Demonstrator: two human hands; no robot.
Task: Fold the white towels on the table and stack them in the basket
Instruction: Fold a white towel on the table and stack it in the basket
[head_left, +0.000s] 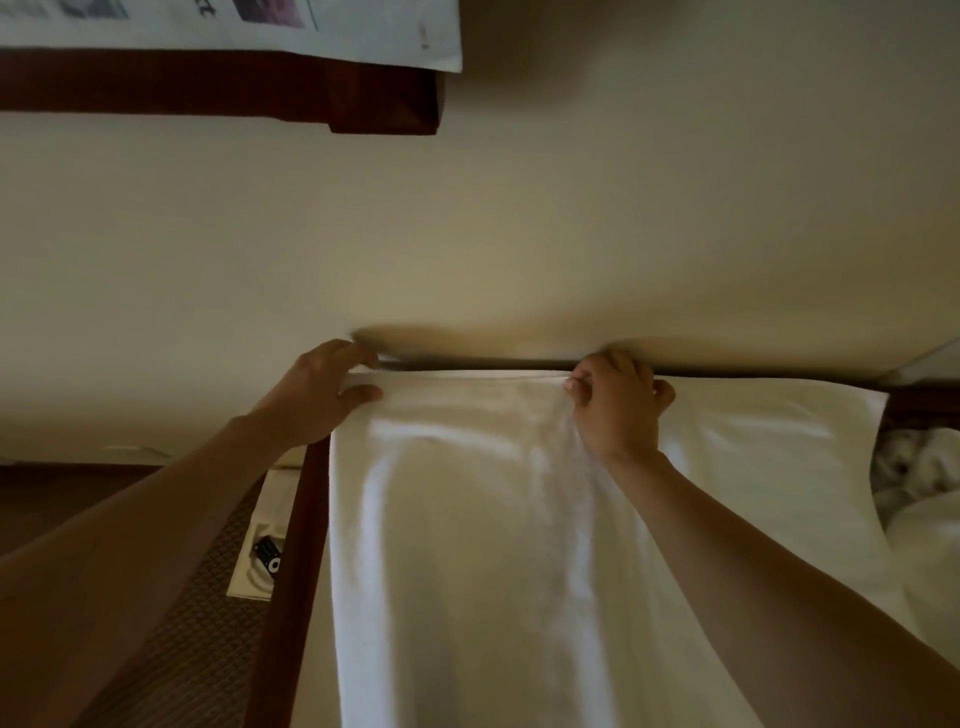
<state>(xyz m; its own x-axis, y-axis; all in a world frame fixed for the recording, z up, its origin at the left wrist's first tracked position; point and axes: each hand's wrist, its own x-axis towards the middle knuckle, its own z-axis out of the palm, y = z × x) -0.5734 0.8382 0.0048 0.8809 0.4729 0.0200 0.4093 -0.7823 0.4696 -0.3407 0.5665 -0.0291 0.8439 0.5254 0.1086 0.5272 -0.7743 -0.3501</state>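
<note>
Head view: a white towel lies spread on the bench. The left hand pinches its far left corner; the right hand grips the far edge. Folding looks barely begun; more crumpled towels wait at right, and no basket shows.
</note>
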